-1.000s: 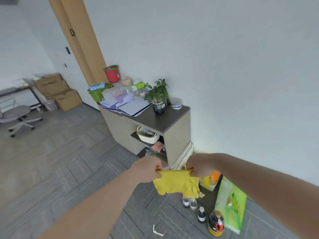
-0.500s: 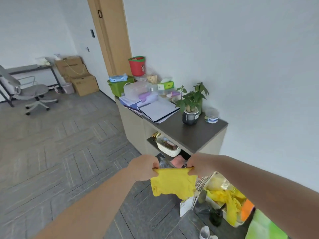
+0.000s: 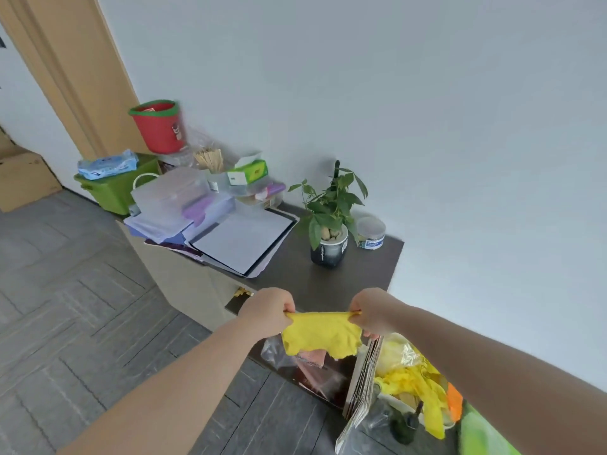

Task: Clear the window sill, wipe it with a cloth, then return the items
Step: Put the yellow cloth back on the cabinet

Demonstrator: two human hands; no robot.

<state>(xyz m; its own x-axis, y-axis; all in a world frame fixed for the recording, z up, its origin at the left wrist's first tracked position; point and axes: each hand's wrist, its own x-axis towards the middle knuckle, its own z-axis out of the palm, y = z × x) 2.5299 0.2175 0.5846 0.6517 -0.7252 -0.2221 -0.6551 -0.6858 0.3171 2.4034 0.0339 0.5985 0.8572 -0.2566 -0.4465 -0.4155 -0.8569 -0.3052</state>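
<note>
Both hands, left hand (image 3: 267, 310) and right hand (image 3: 369, 308), pinch the soft, limp yellow cloth (image 3: 320, 334) by its top corners; probably light.

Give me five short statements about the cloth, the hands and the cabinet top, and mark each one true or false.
1. Both hands hold the yellow cloth stretched between them. True: the left hand and the right hand each pinch an upper corner.
2. The cloth lies flat on the cabinet top. False: it hangs in the air in front of the cabinet.
3. The potted plant stands beside a small clear jar. True.
4. The red bucket stands on the floor. False: it sits at the far end of the cabinet, on top of other things.
5. The green bin carries a blue packet on top. True.
</note>
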